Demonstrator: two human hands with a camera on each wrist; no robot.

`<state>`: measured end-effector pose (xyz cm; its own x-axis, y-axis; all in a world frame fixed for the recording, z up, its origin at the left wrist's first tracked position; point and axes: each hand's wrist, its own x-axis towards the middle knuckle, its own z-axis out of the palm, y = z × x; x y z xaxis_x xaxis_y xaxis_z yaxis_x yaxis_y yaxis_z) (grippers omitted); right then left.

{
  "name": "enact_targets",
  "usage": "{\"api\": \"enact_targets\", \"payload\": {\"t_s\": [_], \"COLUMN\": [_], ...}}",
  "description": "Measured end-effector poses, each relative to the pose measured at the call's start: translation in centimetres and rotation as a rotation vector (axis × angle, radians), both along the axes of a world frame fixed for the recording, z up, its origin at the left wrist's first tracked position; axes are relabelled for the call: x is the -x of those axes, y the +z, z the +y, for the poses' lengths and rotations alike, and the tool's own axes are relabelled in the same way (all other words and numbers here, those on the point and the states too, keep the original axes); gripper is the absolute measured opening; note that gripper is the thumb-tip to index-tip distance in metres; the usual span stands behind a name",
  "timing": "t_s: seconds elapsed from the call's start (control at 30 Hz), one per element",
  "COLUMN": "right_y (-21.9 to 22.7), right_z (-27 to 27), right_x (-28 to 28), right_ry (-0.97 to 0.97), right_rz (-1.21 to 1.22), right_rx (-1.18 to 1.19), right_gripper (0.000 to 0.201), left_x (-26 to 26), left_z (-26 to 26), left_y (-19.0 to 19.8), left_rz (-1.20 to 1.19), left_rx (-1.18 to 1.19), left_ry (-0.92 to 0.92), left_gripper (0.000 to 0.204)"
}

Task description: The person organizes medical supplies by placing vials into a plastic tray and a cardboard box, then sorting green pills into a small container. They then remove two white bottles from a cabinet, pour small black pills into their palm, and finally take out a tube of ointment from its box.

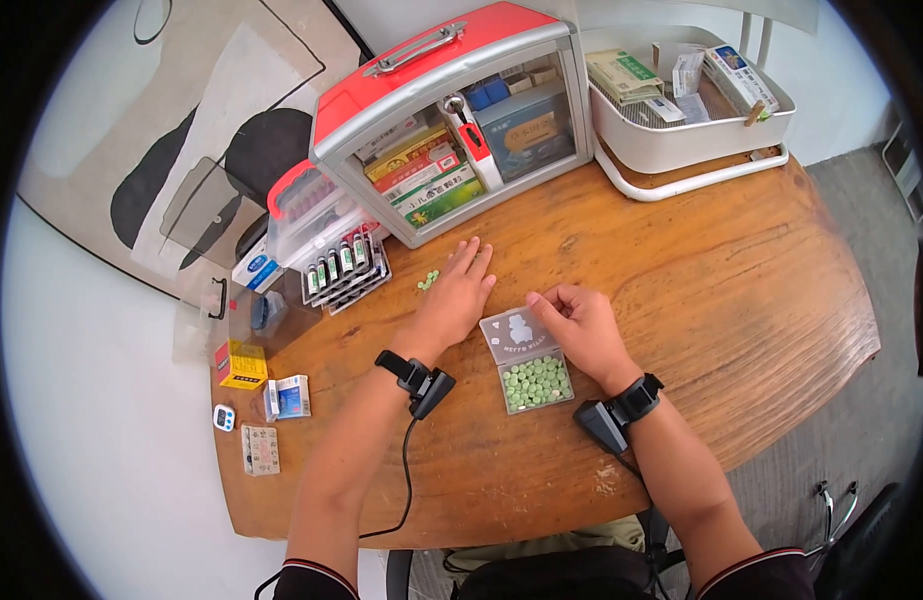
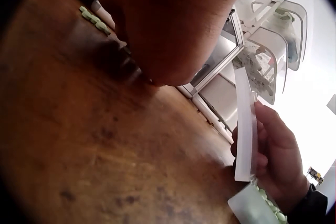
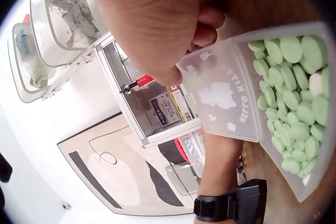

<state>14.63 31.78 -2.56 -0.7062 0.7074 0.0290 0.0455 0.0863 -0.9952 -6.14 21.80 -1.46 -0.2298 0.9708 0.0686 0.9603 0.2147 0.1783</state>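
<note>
A small clear box full of round green tablets stands on the wooden table, its printed lid raised. My right hand holds the lid's upper corner between thumb and curled fingers; the right wrist view shows the lid tilted up beside the tablets. My left hand lies palm down on the table with its fingers extended, left of the box. Just beyond its edge is a small group of loose green tablets, also visible in the left wrist view as a row of tablets.
At the back stands a red and silver medicine cabinet, with a white basket to its right. A case of small vials is at the left. A yellow box, a blue and white box and a small timer sit near the left edge.
</note>
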Motion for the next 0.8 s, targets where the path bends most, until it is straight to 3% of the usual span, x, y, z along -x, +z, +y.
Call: {"api": "enact_targets", "payload": {"t_s": [0.23,0.57,0.8], "right_y": [-0.5,-0.2,-0.7], "right_z": [-0.1,-0.9,-3.4], "right_x": [0.2,0.5,0.9], "right_ry": [-0.018,-0.041,0.055], "right_rz": [0.012,-0.04,0.019], "right_rx": [-0.002,-0.068,-0.083], "right_gripper": [0.037,0.037,0.039], "left_x": [-1.4,-6.8,-7.1], "left_z": [-2.1,-12.2,-14.5], "left_y": [-0.8,1.0,1.9], "left_rz": [0.054,-0.024,-0.238], "left_rx": [-0.047,0.069,-0.035], "left_ry": [-0.047,-0.026,0.113], "left_gripper": [0.056,0.052,0.043]}}
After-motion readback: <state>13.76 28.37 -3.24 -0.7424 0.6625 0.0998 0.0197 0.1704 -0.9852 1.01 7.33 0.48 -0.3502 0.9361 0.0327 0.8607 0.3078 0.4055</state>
